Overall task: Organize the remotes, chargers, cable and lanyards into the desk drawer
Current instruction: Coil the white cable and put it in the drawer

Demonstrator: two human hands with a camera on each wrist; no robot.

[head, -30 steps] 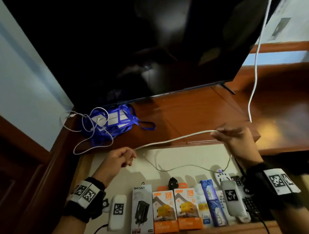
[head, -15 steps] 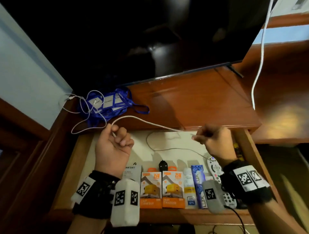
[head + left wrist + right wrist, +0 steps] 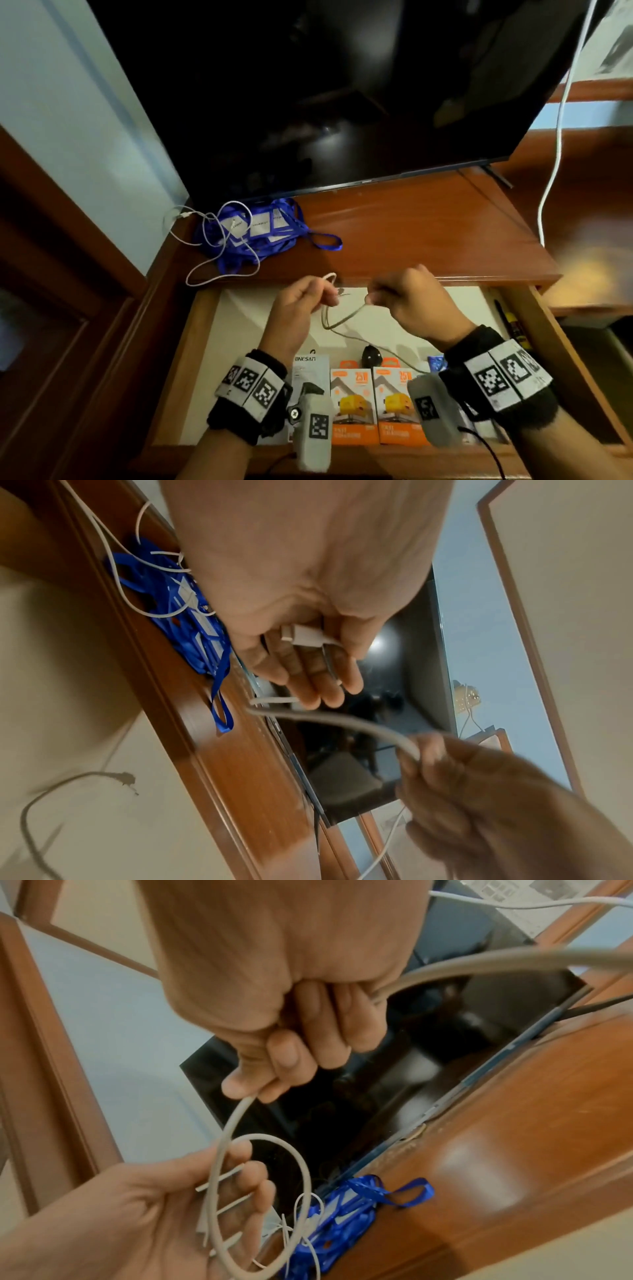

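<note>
Over the open drawer [image 3: 191, 342] my left hand [image 3: 329, 294] grips a loop of the thick white cable [image 3: 342, 317]. Its plug end [image 3: 304, 635] lies across my left hand's [image 3: 308, 664] curled fingers. My right hand [image 3: 380, 294] pinches the same cable [image 3: 219, 1164] a short way along, and the slack hangs between the hands into the drawer. Blue lanyards [image 3: 260, 229] lie in a heap on the desktop at the back left, with a thin white cable [image 3: 212, 236] tangled over them. Orange charger boxes [image 3: 352, 401] stand along the drawer's front.
A dark TV screen [image 3: 342, 85] stands at the back of the desk. Another white cord [image 3: 558, 130] hangs down at the right. In the drawer are a white charger box [image 3: 308, 366] and a black plug [image 3: 371, 354]; my right wrist covers the things at the front right.
My hands have come close together over the drawer. The cable, stretched between them before, now bends into a loop held in my left hand.
</note>
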